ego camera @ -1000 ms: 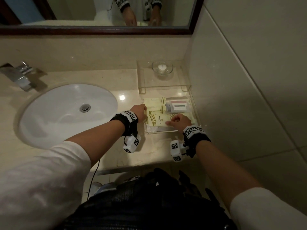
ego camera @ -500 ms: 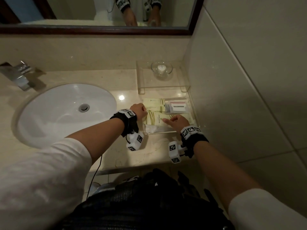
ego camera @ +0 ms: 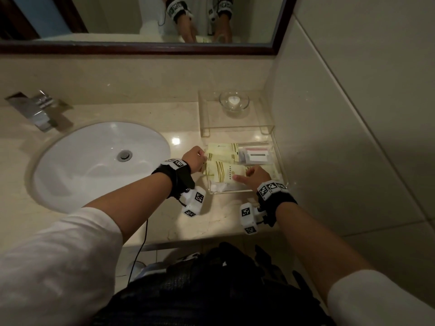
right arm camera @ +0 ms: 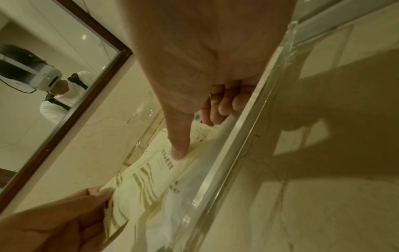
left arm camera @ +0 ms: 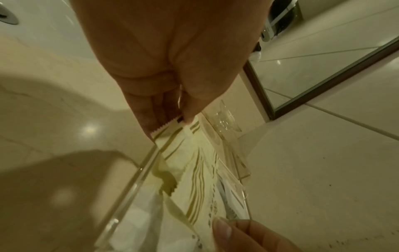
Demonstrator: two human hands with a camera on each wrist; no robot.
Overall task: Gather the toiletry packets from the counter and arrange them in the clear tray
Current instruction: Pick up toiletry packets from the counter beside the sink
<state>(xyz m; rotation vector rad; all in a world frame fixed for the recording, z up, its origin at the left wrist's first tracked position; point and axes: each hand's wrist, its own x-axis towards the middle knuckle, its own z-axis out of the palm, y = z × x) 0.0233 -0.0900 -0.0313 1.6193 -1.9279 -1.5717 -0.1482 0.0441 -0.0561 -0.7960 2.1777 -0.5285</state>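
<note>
The clear tray (ego camera: 281,171) sits at the counter's right end against the wall. In it lie several cream packets with olive stripes, some small white sachets (ego camera: 256,156) and a white wrapped item (ego camera: 217,187). My left hand (ego camera: 196,158) pinches the serrated left edge of the front striped packet (ego camera: 223,175) at the tray's left wall. My right hand (ego camera: 253,176) holds the packet's right part, thumb flat on top, the other fingers curled at its end. The left wrist view shows the pinch (left arm camera: 172,121) on the packet (left arm camera: 194,179). The right wrist view shows the thumb (right arm camera: 179,150) on the packet (right arm camera: 151,172).
A white sink (ego camera: 94,161) with a chrome faucet (ego camera: 37,110) fills the counter's left. Behind the tray stands a clear acrylic riser (ego camera: 235,128) with a glass dish (ego camera: 234,102). The tiled wall (ego camera: 341,149) bounds the right. A mirror (ego camera: 141,17) hangs above.
Both hands stay on the front striped packet. My right thumb has stretched left across its top, and the packet lies a little flatter in the tray.
</note>
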